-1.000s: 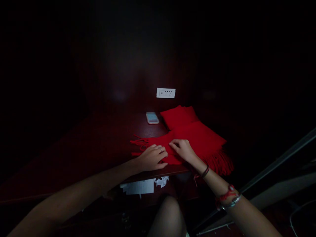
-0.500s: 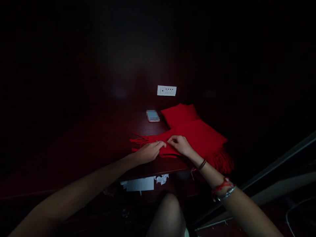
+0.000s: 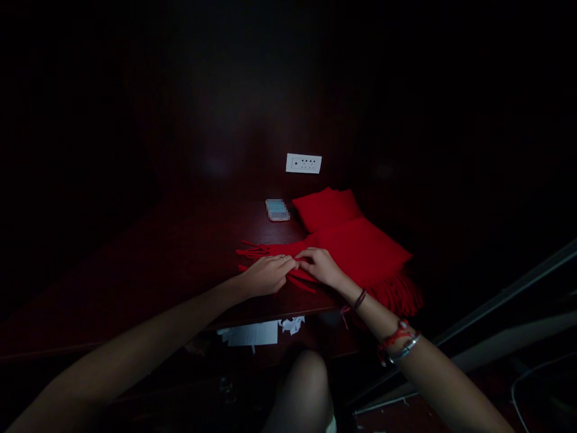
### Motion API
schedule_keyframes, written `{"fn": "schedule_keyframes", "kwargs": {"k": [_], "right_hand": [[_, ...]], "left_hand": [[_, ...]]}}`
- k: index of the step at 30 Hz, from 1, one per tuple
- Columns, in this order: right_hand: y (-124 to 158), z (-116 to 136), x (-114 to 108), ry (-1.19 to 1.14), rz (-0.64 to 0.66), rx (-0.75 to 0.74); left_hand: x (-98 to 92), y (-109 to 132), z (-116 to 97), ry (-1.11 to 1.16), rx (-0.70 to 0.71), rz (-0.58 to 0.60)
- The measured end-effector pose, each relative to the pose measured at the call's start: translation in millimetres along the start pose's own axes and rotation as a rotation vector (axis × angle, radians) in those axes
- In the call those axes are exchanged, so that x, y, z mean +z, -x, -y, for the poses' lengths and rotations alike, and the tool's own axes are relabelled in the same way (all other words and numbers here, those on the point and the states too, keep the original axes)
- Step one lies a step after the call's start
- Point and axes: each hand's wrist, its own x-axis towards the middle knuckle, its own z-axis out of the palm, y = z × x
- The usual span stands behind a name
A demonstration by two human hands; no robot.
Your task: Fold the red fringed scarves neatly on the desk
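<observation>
Red fringed cloth (image 3: 360, 246) on desk (image 3: 202, 231) nr front edge. L hand (image 3: 267, 275) & R hand (image 3: 321, 266) part-curled, fingertips close tgthr at cloth; too dim to tell if either's gripping. Pinch lightly, keep cloth flat, don't snag ring (image 3: 283, 258).

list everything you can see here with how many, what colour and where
Fringed cloth: looks like one, red, folded on the desk
Desk: 1, dark red, under the cloth
Phone: 1, bluish screen, left of the cloth's far end
Socket plate: 1, white, on the wall
Papers: count unclear, whitish, below the desktop
Crumpled paper: count unclear, white, beside the papers
Cable: 1, pale, lower right
Ring: 1, silvery, left hand
Bracelets: at least 3, dark, red and silvery, right arm
Knee: 1, bare, bottom centre
Hands: 2, bare, left hand and right hand at the cloth
</observation>
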Motion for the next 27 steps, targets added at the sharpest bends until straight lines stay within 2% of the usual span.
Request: {"fn": "schedule_keyframes", "kwargs": {"k": [3, 9, 11, 15, 17, 19, 23, 27], "right_hand": [[-7.9, -0.4, 1.9, 0.007, -0.025, 0.079], [-14.7, -7.9, 3.7, 0.044, -0.044, 0.303], [-14.3, -8.6, 2.9, 0.035, -0.042, 0.244], [-15.7, -7.8, 0.3, 0.116, 0.011, -0.050], [-19.4, -7.8, -0.3, 0.154, 0.028, -0.098], [-24.7, -8.7, -0.2, 0.158, 0.014, -0.047], [-33.4, -10.8, 0.0, 0.134, -0.049, 0.181], [-31.0, -10.2, -2.8, 0.095, -0.027, 0.191]], "left_hand": [[0.5, -1.2, -0.1, 0.084, -0.024, 0.001], [4.1, -3.8, -1.9, 0.201, 0.021, 0.052], [4.0, -4.3, -1.4, 0.212, 0.018, 0.065], [0.6, -3.8, 1.7, 0.158, -0.002, 0.058], [-1.1, -3.2, 3.4, 0.091, -0.013, 0.028], [-1.5, -3.0, 4.7, 0.039, -0.038, -0.011], [2.2, -4.6, 5.6, 0.090, -0.098, -0.076], [6.8, -6.2, 6.0, 0.236, -0.118, -0.081]]}}
